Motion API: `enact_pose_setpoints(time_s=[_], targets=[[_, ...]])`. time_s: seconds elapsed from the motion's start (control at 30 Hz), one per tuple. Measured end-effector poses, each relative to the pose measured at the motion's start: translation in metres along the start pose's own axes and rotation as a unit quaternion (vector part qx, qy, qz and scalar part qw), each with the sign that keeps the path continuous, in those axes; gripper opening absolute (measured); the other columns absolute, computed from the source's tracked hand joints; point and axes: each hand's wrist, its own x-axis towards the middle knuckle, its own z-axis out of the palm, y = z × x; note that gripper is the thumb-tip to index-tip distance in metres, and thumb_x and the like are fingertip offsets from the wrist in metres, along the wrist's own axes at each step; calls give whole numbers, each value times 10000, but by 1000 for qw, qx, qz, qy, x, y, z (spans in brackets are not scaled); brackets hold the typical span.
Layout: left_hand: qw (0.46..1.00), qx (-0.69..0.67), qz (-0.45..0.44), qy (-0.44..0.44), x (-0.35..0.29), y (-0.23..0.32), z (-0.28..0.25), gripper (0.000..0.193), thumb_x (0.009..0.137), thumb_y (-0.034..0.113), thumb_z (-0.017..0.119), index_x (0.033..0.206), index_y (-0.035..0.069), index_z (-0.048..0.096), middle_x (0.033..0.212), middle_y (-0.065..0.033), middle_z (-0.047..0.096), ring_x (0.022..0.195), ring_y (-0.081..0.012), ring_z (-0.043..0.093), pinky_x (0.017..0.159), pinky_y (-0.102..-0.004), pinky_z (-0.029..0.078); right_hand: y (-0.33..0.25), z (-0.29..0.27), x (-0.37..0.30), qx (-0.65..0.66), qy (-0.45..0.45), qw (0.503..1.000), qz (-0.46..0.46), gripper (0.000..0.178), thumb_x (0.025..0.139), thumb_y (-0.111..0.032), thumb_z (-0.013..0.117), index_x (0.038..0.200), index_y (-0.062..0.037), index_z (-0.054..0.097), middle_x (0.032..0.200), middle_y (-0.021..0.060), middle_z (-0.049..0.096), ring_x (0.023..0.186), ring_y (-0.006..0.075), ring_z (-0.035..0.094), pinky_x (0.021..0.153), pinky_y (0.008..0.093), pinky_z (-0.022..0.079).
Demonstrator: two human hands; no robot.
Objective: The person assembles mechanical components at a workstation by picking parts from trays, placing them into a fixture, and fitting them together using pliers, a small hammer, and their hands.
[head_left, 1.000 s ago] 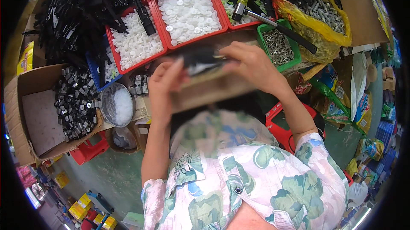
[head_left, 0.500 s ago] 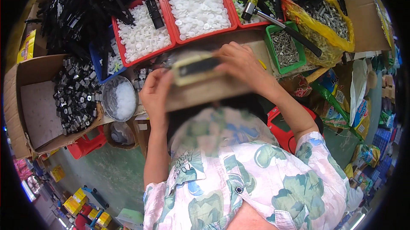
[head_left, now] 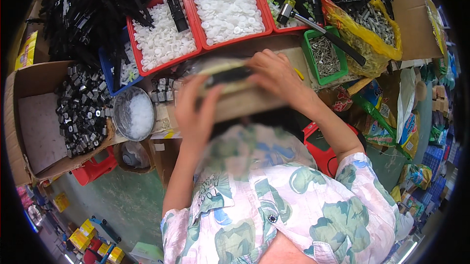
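"Where does the dull green floor [head_left: 117, 198] show?"
"Mostly lower left of the frame, below a red plastic stool [head_left: 90, 172]."
"And lower right?"
"A narrow, bright white strip of light [head_left: 408, 252]."

Light is bright and fairly even on the tan, flat-topped desk [head_left: 232, 110], with darkness beneath its near edge. Small glints speckle the heap of glossy black plastic parts [head_left: 83, 24]. Motion blur smears the slim black piece [head_left: 231, 75] — the pale flowered shirt [head_left: 284, 203] is sharper low down. Fisheye distortion bends the brown cardboard box [head_left: 41, 127] — black swallows the corners.
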Motion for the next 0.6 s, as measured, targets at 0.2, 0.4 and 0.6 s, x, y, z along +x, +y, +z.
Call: enact_pose_setpoints(time_s=[0.2, 0.4, 0.6], targets=[[976, 150, 137, -73, -6, 14, 13, 590, 834, 252, 761, 1333, 1, 571, 1409, -171, 520, 1345, -393, 441, 1083, -489, 351, 24, -35, 3, -82, 171, 982, 2, 300, 837, -231, 740, 1091, -89, 662, 967, 68, 588, 964, 285, 589, 784, 455, 475], [951, 204, 119, -201, -8, 22, 28, 917, 829, 478, 706, 1491, -52, 358, 1571, -219, 340, 1483, -388, 276, 1176, -510, 242, 77, -78, -9, -338, 159, 914, 158, 202, 879, -183, 699, 1006, -55, 608, 939, 86, 583, 941, 306, 601, 772, 450, 473], [940, 247, 188, -144, -13, 6, 39, 961, 786, 531, 713, 1464, -71, 395, 1529, -250, 393, 1435, -397, 368, 1158, -491, 296, 89, -82, -11, -310, 129, 937, 101, 199, 892, -169, 683, 965, -32, 558, 983, 119, 552, 972, 320, 584, 777, 454, 457]])
